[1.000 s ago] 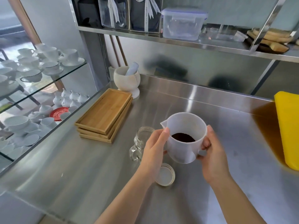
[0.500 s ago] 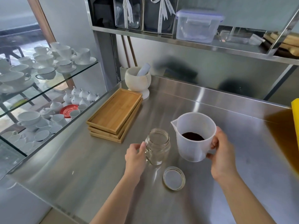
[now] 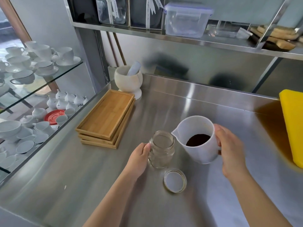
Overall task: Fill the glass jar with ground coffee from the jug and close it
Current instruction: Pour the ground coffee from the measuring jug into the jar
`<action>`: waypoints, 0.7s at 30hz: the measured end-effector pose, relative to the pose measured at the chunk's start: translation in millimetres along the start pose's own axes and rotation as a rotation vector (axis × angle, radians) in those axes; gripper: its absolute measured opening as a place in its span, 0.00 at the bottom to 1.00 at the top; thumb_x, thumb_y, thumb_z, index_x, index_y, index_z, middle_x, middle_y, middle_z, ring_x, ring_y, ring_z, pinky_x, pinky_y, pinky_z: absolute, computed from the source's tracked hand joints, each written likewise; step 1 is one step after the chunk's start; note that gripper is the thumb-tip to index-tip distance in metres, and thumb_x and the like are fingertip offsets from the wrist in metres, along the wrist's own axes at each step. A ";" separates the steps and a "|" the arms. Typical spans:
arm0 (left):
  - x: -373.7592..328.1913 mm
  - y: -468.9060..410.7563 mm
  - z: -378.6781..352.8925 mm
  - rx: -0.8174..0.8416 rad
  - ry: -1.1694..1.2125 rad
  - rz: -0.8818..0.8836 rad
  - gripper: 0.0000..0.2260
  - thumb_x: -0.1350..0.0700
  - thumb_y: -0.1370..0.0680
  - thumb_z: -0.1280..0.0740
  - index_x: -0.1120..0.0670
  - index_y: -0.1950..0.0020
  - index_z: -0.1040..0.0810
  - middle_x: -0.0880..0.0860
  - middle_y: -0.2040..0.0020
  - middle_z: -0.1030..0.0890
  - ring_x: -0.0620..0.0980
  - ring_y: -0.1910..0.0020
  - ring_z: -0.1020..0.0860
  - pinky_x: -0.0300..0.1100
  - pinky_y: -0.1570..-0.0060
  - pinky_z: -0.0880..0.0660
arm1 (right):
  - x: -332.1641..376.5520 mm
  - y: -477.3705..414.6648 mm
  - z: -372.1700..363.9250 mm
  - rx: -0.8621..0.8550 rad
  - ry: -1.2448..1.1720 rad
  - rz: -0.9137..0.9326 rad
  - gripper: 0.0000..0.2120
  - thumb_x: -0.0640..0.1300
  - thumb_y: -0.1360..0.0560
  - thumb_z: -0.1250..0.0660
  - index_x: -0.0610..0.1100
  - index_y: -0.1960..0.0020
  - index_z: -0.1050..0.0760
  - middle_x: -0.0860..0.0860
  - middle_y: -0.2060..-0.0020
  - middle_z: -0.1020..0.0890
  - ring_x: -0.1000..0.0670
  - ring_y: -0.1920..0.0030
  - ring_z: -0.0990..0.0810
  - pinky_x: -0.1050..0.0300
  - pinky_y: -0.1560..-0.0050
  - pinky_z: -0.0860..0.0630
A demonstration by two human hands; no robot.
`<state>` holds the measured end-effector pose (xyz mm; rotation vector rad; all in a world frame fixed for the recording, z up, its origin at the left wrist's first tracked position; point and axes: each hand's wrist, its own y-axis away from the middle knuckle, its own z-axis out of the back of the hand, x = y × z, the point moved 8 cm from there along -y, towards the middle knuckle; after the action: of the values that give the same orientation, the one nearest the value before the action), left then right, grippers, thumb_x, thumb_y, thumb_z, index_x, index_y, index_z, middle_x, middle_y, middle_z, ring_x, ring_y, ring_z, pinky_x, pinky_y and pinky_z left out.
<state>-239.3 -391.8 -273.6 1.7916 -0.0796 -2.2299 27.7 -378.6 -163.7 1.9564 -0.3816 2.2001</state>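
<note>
An empty glass jar (image 3: 162,149) stands upright and uncapped on the steel counter (image 3: 82,174). My left hand (image 3: 138,158) grips it on its left side, at the handle. Just right of the jar, a white plastic jug (image 3: 199,141) with dark ground coffee (image 3: 197,140) in its bottom is held off the counter, tilted left, with its spout over the jar's right rim. My right hand (image 3: 229,151) holds the jug by its handle side. The jar's lid (image 3: 175,180) lies flat on the counter in front of the jar.
A stack of bamboo trays (image 3: 106,117) lies left of the jar, with a white mortar and pestle (image 3: 128,79) behind it. A yellow board (image 3: 293,125) sits at the right edge. Glass shelves of white cups (image 3: 32,63) stand left; a steel shelf (image 3: 180,41) hangs overhead.
My left hand let go of the jug and took hold of the jar. My right hand has tilted the jug towards the jar, spout now at its rim.
</note>
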 end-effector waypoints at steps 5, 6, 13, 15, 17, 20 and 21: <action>-12.0 -10.5 -7.7 0.126 -0.095 -0.056 0.15 0.52 0.19 0.43 0.53 0.66 0.36 0.47 0.68 0.35 0.47 0.68 0.36 0.44 0.64 0.38 | 15.1 -4.2 6.4 0.010 0.097 0.064 0.05 0.54 0.32 0.33 0.59 0.60 0.19 0.66 0.64 0.17 0.65 0.63 0.22 0.60 0.61 0.29; -12.4 -11.9 -9.7 0.145 -0.078 -0.047 0.15 0.52 0.19 0.43 0.53 0.65 0.36 0.48 0.68 0.35 0.48 0.67 0.36 0.45 0.63 0.38 | 19.0 -5.9 7.6 0.012 0.126 0.075 0.04 0.53 0.31 0.33 0.59 0.60 0.19 0.66 0.64 0.17 0.65 0.63 0.22 0.59 0.61 0.29; -13.7 -20.0 -24.4 0.211 0.035 -0.023 0.13 0.50 0.20 0.42 0.56 0.60 0.33 0.55 0.62 0.35 0.52 0.62 0.36 0.48 0.59 0.38 | 47.1 -14.6 6.0 0.041 0.285 0.214 0.10 0.49 0.29 0.31 0.65 0.65 0.21 0.71 0.67 0.19 0.69 0.64 0.24 0.75 0.66 0.31; -13.0 -22.1 -25.3 0.182 0.060 -0.031 0.13 0.50 0.20 0.41 0.56 0.61 0.33 0.55 0.63 0.33 0.51 0.62 0.34 0.47 0.59 0.36 | 51.5 -18.0 4.3 0.049 0.331 0.248 0.14 0.46 0.28 0.31 0.65 0.66 0.21 0.72 0.66 0.20 0.70 0.63 0.24 0.78 0.66 0.33; -9.9 -24.5 -24.6 0.134 0.096 -0.028 0.14 0.50 0.21 0.39 0.55 0.64 0.33 0.55 0.64 0.32 0.51 0.63 0.33 0.47 0.59 0.34 | 53.7 -20.5 2.7 0.056 0.372 0.265 0.13 0.46 0.29 0.30 0.64 0.66 0.21 0.70 0.66 0.19 0.68 0.62 0.24 0.77 0.64 0.32; -9.6 -26.0 -24.3 0.074 0.140 -0.038 0.15 0.47 0.23 0.37 0.54 0.64 0.33 0.55 0.64 0.30 0.51 0.65 0.32 0.48 0.60 0.33 | 59.5 -20.9 -2.9 0.056 0.428 0.294 0.08 0.52 0.31 0.30 0.64 0.66 0.22 0.64 0.63 0.18 0.62 0.59 0.23 0.67 0.57 0.30; -12.0 -26.5 -24.3 0.052 0.132 -0.060 0.15 0.47 0.23 0.37 0.54 0.64 0.34 0.55 0.65 0.31 0.51 0.65 0.32 0.48 0.61 0.33 | 62.8 -20.7 -5.9 0.062 0.449 0.311 0.07 0.54 0.32 0.31 0.64 0.66 0.23 0.63 0.62 0.18 0.60 0.57 0.23 0.64 0.55 0.29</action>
<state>-218.3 -360.2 -273.5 1.9890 -0.0587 -2.1608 20.6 -359.6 -100.5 1.4381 -0.5805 2.7824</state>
